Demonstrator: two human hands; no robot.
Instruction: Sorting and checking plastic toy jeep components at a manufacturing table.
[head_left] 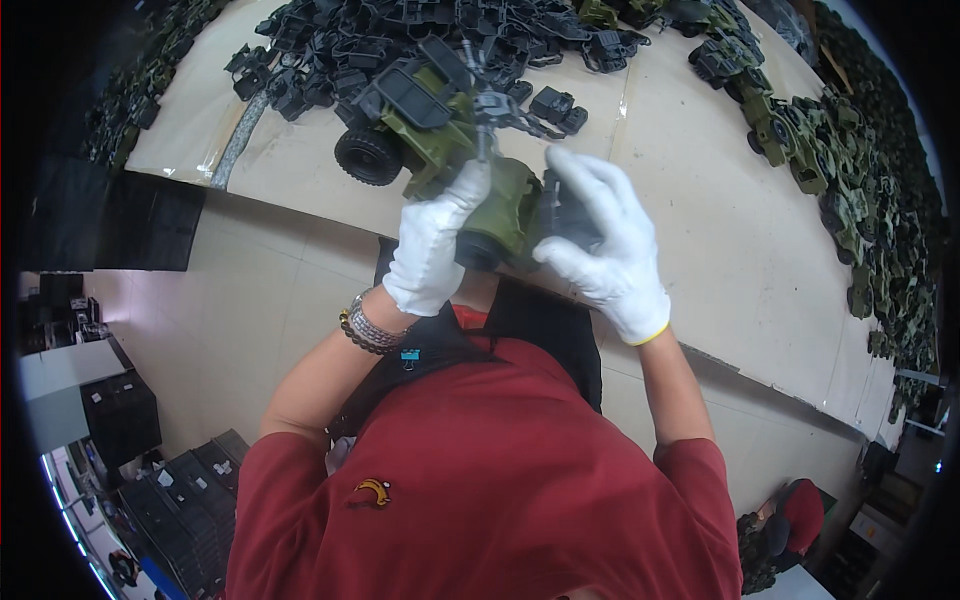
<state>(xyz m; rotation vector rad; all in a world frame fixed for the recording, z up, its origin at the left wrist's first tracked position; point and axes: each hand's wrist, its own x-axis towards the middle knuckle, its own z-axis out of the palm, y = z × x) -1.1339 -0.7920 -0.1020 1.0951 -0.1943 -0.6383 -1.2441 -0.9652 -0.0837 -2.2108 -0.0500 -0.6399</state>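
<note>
A green toy jeep [505, 205] with black wheels is held tilted over the near edge of the table. My left hand [430, 245], in a white glove, is closed around the middle of it. A dark grey frame-like part [413, 95] sits at its left end, above a black wheel [368, 156]. My right hand [610, 250], also gloved in white, is curved around a dark plastic part [568, 215] at the jeep's right end. That part is blurred, and I cannot tell whether it touches the jeep.
Several dark grey plastic parts [340, 45] are heaped on the table [700, 240] beyond the jeep. Rows of green toy vehicles [790, 140] line its right side. Black crates [185, 500] stand on the floor at lower left. A red cap-like shape [800, 515] shows at lower right.
</note>
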